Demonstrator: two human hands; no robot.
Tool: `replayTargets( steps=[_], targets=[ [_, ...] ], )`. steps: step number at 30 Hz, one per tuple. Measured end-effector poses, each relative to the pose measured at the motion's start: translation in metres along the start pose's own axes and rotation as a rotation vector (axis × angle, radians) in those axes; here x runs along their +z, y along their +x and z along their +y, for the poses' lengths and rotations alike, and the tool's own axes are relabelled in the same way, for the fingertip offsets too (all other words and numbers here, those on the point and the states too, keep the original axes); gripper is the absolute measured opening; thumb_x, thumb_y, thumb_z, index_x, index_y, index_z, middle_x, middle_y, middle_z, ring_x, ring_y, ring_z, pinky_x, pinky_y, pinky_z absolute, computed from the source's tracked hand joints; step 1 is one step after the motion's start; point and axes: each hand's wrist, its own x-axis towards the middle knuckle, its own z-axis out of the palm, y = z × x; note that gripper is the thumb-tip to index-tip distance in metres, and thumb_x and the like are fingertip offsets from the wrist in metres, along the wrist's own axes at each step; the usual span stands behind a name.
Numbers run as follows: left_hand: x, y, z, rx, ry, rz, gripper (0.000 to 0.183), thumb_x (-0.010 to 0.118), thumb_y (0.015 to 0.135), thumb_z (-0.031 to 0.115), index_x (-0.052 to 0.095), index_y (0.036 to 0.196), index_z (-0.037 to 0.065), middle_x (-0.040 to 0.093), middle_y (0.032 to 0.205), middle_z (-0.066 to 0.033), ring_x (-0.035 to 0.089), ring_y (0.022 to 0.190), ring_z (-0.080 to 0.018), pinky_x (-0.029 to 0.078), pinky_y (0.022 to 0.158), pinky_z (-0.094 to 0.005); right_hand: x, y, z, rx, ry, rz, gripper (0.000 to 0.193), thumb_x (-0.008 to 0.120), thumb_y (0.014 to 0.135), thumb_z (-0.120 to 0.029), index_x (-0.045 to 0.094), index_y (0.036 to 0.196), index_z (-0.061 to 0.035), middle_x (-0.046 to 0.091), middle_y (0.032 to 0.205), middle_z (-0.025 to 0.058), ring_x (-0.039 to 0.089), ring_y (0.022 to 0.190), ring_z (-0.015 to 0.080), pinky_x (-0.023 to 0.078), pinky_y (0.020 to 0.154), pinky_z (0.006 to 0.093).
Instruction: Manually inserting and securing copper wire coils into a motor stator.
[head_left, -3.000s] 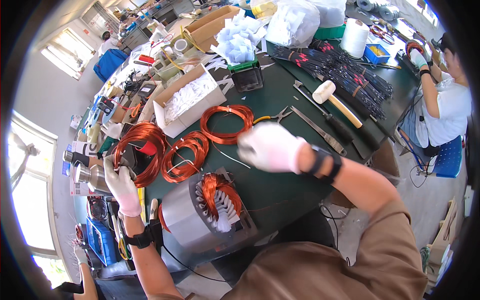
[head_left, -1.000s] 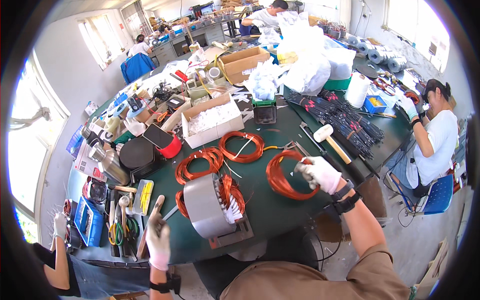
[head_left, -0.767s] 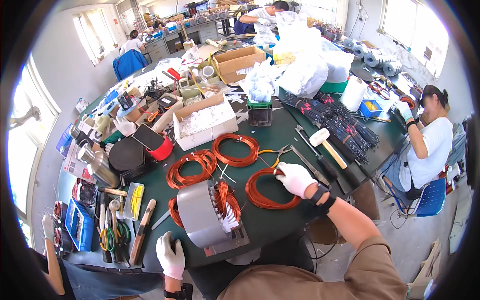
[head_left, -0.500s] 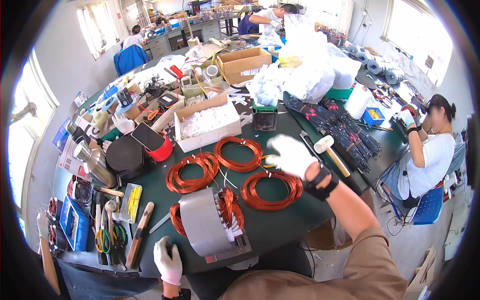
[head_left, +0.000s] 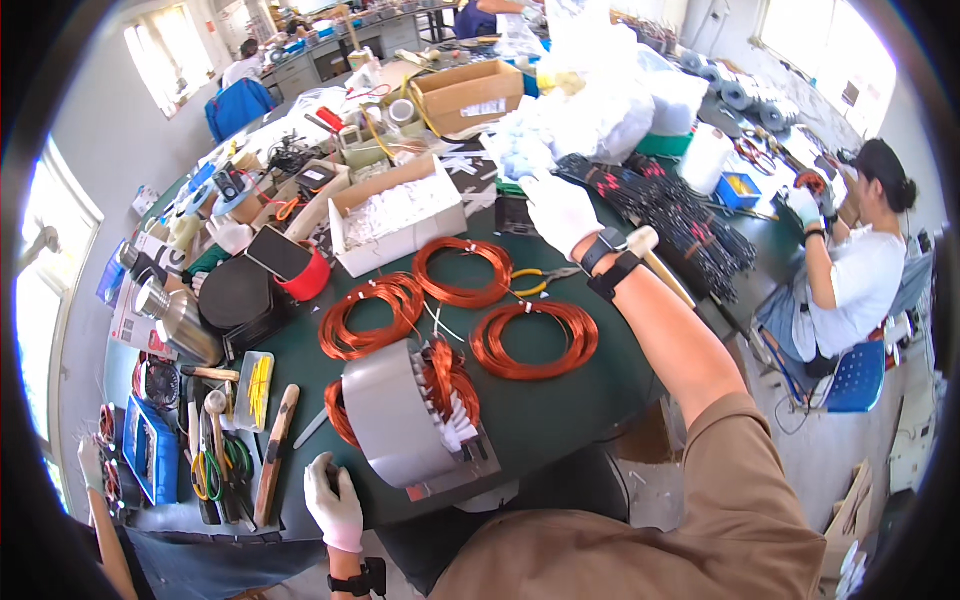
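My right hand, in a white glove, reaches across the table to a small dark bin beside the white bags. Its fingers point away from me, apart, and I see nothing held in them. My left hand, also gloved, rests at the near table edge with fingers loosely bent and apart. Between my arms stands a grey metal stator with copper windings and white strips at its right end. Behind it lie three copper wire coils and yellow-handled pliers.
A mallet and bundled black sleeves lie right of my hand. An open white box holds white pieces. Left are scissors, a wooden stick and a steel bottle. A co-worker sits at right.
My right hand has moved forward and left, from above the coils to the dark bin, uncovering the pliers. My left hand stays at the table edge. The view has shifted slightly.
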Motion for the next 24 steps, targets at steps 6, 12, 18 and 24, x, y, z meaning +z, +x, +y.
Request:
replayTargets(
  steps=[6, 12, 18, 24],
  targets=[
    [-0.002, -0.003, -0.006, 0.005, -0.019, 0.015, 0.029, 0.064, 0.09, -0.004, 0.064, 0.118, -0.001, 0.06, 0.095, -0.0125, 0.06, 0.083, -0.0251, 0.051, 0.08, -0.0364, -0.062, -0.064, -0.056, 0.047, 0.224, -0.152, 0.03, 0.066, 0.095, -0.028, 0.07, 0.114, -0.0056, 0.064, 0.106, 0.0143, 0.066, 0.1, 0.0323, 0.056, 0.085, 0.046],
    [0.0, -0.004, -0.004, 0.053, -0.027, 0.004, 0.028, 0.062, 0.091, -0.005, 0.065, 0.119, -0.002, 0.061, 0.097, -0.0124, 0.061, 0.085, -0.0243, 0.051, 0.082, -0.0355, -0.035, -0.135, -0.066, 0.008, 0.129, -0.259, 0.013, 0.066, 0.092, -0.022, 0.072, 0.091, -0.0106, 0.066, 0.096, 0.0106, 0.066, 0.094, 0.0294, 0.054, 0.08, 0.0428],
    [-0.008, -0.013, -0.001, 0.071, -0.162, 0.129, 0.022, 0.057, 0.094, -0.006, 0.066, 0.114, -0.004, 0.065, 0.095, -0.0098, 0.061, 0.083, -0.0185, 0.052, 0.079, -0.0322, -0.101, -0.138, -0.075, 0.266, 0.726, -0.13, 0.011, 0.066, 0.091, -0.017, 0.069, 0.09, -0.0061, 0.069, 0.087, 0.0116, 0.069, 0.081, 0.029, 0.055, 0.075, 0.0397],
    [-0.042, -0.036, 0.162, 0.303, -0.552, -0.344, 0.025, 0.058, 0.089, 0.007, 0.067, 0.11, -0.005, 0.072, 0.101, -0.0158, 0.069, 0.085, -0.0217, 0.055, 0.081, -0.0336, -0.216, -0.188, -0.136, 0.276, 1.295, 0.042, 0.012, 0.068, 0.092, -0.01, 0.064, 0.098, -0.0012, 0.065, 0.078, 0.0109, 0.065, 0.063, 0.0213, 0.053, 0.06, 0.0319]
  ],
)
